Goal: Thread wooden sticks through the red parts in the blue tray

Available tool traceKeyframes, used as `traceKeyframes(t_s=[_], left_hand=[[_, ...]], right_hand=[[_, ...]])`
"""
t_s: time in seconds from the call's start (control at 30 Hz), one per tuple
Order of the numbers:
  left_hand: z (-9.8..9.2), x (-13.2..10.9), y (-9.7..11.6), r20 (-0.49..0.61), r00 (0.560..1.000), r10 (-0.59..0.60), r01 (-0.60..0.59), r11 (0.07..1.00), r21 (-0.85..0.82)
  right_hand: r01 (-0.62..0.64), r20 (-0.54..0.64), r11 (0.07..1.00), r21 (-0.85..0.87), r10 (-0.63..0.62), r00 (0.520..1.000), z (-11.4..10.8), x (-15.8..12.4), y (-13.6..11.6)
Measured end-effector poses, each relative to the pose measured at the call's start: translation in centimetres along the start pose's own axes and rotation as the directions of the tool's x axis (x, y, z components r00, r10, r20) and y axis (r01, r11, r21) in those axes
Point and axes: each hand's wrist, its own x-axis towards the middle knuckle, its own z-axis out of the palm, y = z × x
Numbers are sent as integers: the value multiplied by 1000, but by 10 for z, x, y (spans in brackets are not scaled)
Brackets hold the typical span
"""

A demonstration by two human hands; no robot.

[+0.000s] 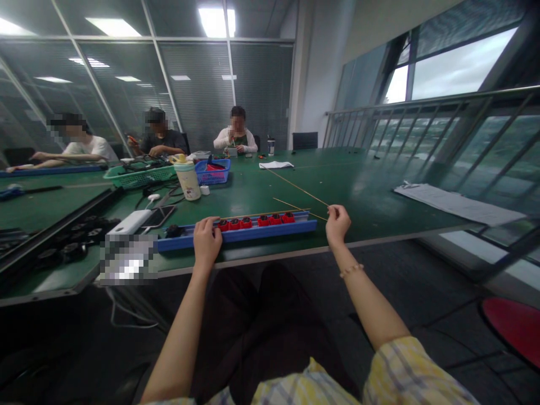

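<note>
A long blue tray (240,233) lies along the near edge of the green table (358,191), holding a row of several red blocks (253,222). My left hand (206,242) is curled over the tray's near side at its left part, hiding part of it. My right hand (338,223) is raised just past the tray's right end, fingers pinched together. Two thin tan rods (299,206) slant across the table and meet at those fingertips. A third thin rod (278,212) lies along the tray's far side.
A white power bank (129,222) and a phone (159,216) lie left of the tray, near a cup (188,181), a blue basket (213,171) and a green basket (139,176). Several co-workers (235,135) sit across the table. Papers (458,204) lie at right, beside a metal railing (422,129).
</note>
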Motion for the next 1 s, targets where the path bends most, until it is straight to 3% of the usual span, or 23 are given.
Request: traceKeyframes(t_s=[0.17, 0.5, 0.67, 1.0], left_hand=[[-1, 0, 1, 6, 1000, -4, 4, 1000, -2], [0, 1, 0, -2, 1000, 4, -4, 1000, 7], [0, 1, 0, -4, 1000, 11, -11, 1000, 13], [1, 1, -1, 1, 1000, 9, -9, 999, 33]], right_hand=[[50, -2, 996, -77, -51, 999, -1, 0, 2], [-85, -38, 990, -108, 82, 996, 4, -1, 13], [-120, 90, 979, -166, 136, 987, 5, -3, 14], [-41, 312, 951, -306, 141, 940, 1, -8, -1]])
